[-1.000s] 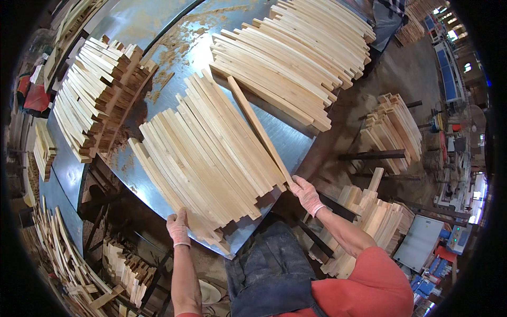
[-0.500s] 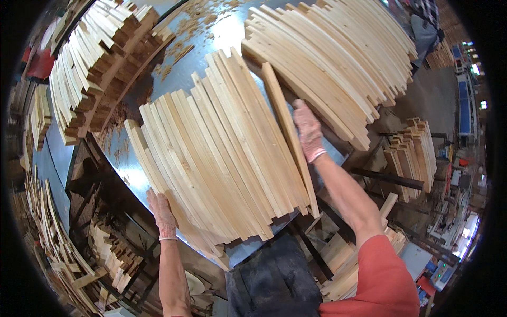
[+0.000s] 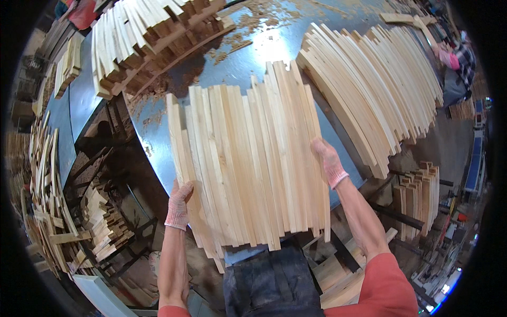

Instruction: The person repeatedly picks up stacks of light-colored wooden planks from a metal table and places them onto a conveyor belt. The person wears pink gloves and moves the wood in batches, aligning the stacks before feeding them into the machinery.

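Step in hand, by judgement: lateral bracing of a loose row of wooden slats (image 3: 248, 164) between both hands. Location of row: flat on the metal table (image 3: 161, 142), across the near corner of the surface, with some ends past the near edge at right and uneven at both ends.

Left hand (image 3: 178, 207): in contact with the outermost slat near the left edge of the surface, thumb over the top. Right hand (image 3: 330, 162): against the outer side of the rightmost slat, toward the right corner. Finger closure beneath the slats: cannot tell for either hand.

Adjacent items: second row of slats (image 3: 369, 84) along the right edge, apart from the first; stacked pieces (image 3: 142, 42) toward the far left; sawdust (image 3: 259, 21) toward the far edge.

Next move, by judgement: apply equal inward pressure from both sides. Support overhanging ends before any lift; avoid buckling at mid-row.
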A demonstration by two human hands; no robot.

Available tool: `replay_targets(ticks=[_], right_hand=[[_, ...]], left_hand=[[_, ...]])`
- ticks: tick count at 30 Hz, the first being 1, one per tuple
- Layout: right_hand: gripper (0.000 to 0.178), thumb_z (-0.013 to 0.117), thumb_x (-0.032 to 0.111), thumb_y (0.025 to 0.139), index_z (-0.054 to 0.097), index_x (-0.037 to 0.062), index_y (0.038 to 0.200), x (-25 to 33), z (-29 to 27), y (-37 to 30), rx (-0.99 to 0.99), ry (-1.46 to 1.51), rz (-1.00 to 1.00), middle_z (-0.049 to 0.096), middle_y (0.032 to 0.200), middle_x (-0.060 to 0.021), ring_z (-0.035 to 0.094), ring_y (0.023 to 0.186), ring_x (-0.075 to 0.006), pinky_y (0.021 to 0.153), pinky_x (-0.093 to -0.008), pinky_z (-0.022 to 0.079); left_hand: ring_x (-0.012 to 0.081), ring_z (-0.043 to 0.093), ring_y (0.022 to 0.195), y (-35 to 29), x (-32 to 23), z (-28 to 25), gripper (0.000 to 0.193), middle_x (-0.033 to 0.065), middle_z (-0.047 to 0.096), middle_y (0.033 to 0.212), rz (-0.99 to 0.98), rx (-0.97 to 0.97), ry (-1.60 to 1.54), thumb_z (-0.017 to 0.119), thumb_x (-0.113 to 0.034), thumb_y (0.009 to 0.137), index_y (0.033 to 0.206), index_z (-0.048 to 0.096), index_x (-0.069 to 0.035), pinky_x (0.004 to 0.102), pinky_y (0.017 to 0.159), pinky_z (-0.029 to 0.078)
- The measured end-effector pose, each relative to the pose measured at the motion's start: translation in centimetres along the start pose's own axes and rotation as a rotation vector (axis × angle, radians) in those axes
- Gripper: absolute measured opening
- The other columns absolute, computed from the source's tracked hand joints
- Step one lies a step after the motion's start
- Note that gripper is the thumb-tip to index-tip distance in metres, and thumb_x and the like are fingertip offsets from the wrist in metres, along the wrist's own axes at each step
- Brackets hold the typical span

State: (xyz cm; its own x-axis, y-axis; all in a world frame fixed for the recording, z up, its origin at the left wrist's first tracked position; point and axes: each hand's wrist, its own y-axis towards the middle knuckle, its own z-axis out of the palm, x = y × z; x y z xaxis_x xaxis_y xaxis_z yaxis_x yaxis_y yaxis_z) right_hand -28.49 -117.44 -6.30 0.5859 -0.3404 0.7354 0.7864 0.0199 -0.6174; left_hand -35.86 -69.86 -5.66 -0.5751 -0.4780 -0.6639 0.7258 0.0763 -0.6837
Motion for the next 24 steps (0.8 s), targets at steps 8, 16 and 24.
replay_targets(ticks=[8, 16, 24], right_hand=[[0.084, 0.083, 0.042, 0.09, 0.052, -0.008, 0.15, -3.5, -2.7, -5.9, 0.052, -0.036, 0.118, 0.069, 0.13, -0.0174, 0.072, 0.112, -0.0267, 0.094, -0.0406, 0.062], [0.086, 0.084, 0.043, 0.087, 0.054, -0.0083, 0.148, -5.7, 2.2, -12.4, 0.158, -0.001, 0.144, 0.07, 0.131, -0.0159, 0.07, 0.119, -0.0283, 0.1, -0.0424, 0.059], [0.047, 0.072, 0.028, 0.09, 0.066, 0.0008, 0.128, -5.8, 13.6, -19.0, 0.303, -0.182, 0.06, 0.068, 0.107, -0.0011, 0.064, 0.098, -0.0165, 0.089, -0.0335, 0.053]], left_hand=[[0.024, 0.074, 0.106, -3.4, 5.0, -4.2, 0.075, 0.0121, 0.073, 0.123, -0.174, 0.069, 0.01, 0.088, -0.026, 0.081, 0.145, 0.059, 0.002, 0.0411, 0.094, 0.063], [0.0257, 0.071, 0.118, -12.2, 4.9, -8.2, 0.089, 0.0118, 0.07, 0.134, -0.121, 0.117, -0.099, 0.091, -0.029, 0.078, 0.152, 0.052, 0.001, 0.0426, 0.105, 0.059], [0.019, 0.068, 0.119, -26.9, 0.7, -17.9, 0.081, 0.0072, 0.069, 0.135, 0.124, 0.036, -0.209, 0.087, -0.023, 0.081, 0.153, 0.054, -0.001, 0.036, 0.106, 0.054]])
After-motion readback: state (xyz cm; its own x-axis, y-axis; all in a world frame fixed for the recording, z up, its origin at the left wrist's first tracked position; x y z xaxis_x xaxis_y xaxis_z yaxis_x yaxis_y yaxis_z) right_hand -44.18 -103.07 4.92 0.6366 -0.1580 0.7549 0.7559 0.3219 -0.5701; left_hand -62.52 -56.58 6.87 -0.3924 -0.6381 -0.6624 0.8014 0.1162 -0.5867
